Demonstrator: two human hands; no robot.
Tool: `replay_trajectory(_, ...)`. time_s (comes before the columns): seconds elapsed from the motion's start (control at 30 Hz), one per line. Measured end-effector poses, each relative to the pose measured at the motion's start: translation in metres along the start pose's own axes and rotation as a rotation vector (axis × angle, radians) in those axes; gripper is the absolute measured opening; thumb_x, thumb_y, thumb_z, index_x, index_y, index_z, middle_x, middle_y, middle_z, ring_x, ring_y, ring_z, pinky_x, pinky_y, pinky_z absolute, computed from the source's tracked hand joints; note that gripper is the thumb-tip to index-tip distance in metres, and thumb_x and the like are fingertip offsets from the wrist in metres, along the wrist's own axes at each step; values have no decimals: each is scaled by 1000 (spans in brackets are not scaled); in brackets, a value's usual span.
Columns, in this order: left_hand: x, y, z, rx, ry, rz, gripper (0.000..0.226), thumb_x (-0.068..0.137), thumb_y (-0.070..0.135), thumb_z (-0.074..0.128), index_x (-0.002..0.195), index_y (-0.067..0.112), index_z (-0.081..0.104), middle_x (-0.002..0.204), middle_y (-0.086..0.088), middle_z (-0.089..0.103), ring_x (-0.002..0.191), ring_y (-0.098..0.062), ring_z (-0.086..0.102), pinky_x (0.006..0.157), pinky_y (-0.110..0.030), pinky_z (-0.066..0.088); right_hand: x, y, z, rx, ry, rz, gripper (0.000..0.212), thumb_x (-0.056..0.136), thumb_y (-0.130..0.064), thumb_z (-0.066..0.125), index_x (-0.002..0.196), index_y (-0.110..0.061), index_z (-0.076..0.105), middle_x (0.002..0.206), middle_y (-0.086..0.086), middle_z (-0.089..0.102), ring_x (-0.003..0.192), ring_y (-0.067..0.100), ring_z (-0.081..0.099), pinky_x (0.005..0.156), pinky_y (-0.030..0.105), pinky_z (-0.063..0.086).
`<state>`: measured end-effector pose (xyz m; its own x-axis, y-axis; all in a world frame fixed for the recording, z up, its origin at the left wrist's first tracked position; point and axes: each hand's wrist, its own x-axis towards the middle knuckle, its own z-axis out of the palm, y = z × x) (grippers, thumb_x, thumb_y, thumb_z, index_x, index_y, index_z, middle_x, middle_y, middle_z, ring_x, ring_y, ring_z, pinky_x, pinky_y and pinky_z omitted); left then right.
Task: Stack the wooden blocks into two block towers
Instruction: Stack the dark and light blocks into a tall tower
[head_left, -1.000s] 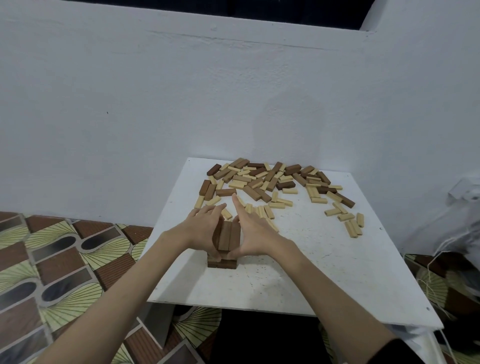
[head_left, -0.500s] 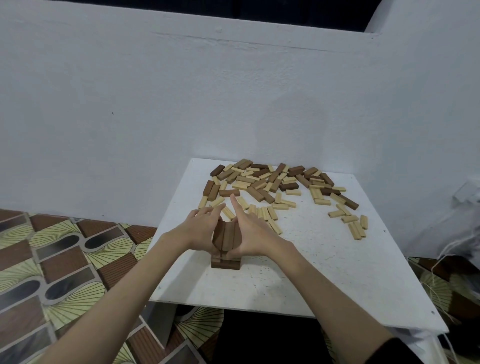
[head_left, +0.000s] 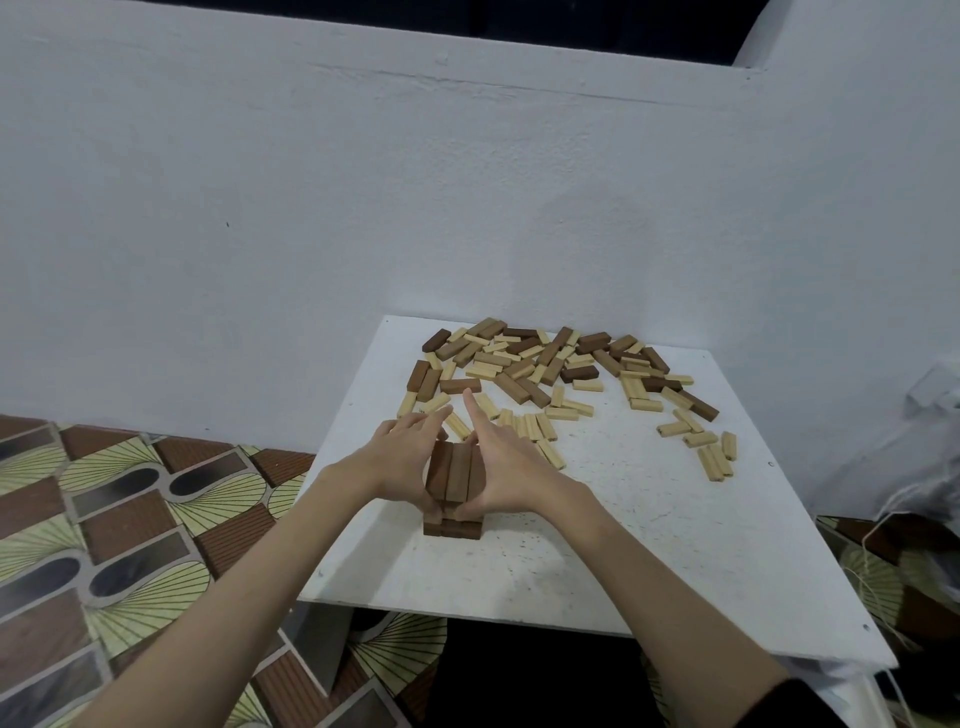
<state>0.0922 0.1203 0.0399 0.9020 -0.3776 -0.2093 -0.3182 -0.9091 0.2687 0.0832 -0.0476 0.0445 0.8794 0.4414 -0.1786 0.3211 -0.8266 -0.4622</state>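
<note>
Nothing shifts — left hand (head_left: 402, 460) and right hand (head_left: 501, 467), fingers straight, still press dark-brown tower (head_left: 453, 486); loose blocks (head_left: 550, 376) at 12 o'clock.

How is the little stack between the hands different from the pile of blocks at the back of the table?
The stack is neat: dark blocks side by side in crossed layers, pressed between the left hand and right hand. The pile is loose, its blocks scattered flat at all angles, untouched. The stack shows only dark blocks; the pile mixes dark and pale ones. Both sit on the white table.
</note>
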Motion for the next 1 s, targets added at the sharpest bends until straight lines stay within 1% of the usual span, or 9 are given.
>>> replay_trajectory(0.1,-8,-4,-6,-191,-39,-48,127,60,41,86,149,22,-3,146,-1,33,139,-20,21,112,-38,21,-6,6,-6,64,-24,44,141,63,-36,88,146,-31,-26,145,8,37,132,29,35,104,43,37)
replay_trajectory(0.2,-16,-12,-11,-555,-81,-131,115,66,41,82,149,22,5,145,-2,36,134,-19,32,108,-33,30,-14,14,-13,235,-25,100,141,63,-32,88,146,-34,-26,151,6,29,139,24,29,108,39,32)
replay_trajectory(0.27,-17,-17,-12,-711,-28,-204,99,74,51,73,148,18,16,140,-3,43,126,-18,42,102,-30,35,-18,18,-17,333,-28,127,138,65,-31,87,147,-33,-23,151,5,30,140,22,29,108,36,29)
replay_trajectory(0.37,-16,-16,-18,-903,23,-304,71,89,48,55,143,10,28,131,-8,53,114,-21,53,98,-34,41,-21,18,-23,481,10,166,129,70,-35,83,150,-28,-18,152,7,32,138,21,33,105,33,32)
replay_trajectory(0.5,-15,-8,-28,-1256,-59,-443,67,92,50,46,136,1,35,115,-19,57,100,-28,58,90,-38,44,-21,5,-28,754,111,298,97,86,-52,60,153,-20,-1,149,12,36,129,25,44,106,38,38)
replay_trajectory(0.6,-16,-2,-30,-1310,-144,-495,78,91,61,37,138,-1,29,122,-23,52,103,-32,57,94,-42,40,-23,-6,-31,1059,20,440,83,91,-63,39,153,-17,8,145,24,34,118,34,49,107,47,39)
replay_trajectory(0.7,-15,3,-29,-1298,-208,-513,90,90,67,26,145,-4,17,140,-28,38,121,-37,47,105,-46,29,-25,-14,-32,1270,-83,495,85,91,-67,31,153,-20,-4,151,34,17,136,47,30,109,54,27)
replay_trajectory(0.83,-12,7,-30,-1310,-247,-529,95,88,71,20,147,-3,9,147,-29,29,132,-39,38,113,-51,15,-27,-22,-31,1289,-120,529,87,91,-68,25,152,-16,-8,152,33,17,138,45,26,110,56,24)
replay_trajectory(1.0,-9,7,-32,-1289,-257,-515,96,87,72,20,148,-1,7,148,-28,27,134,-39,36,113,-51,15,-28,-26,-35,1282,-131,562,86,92,-69,23,152,-14,-6,152,30,18,140,43,24,110,56,21)
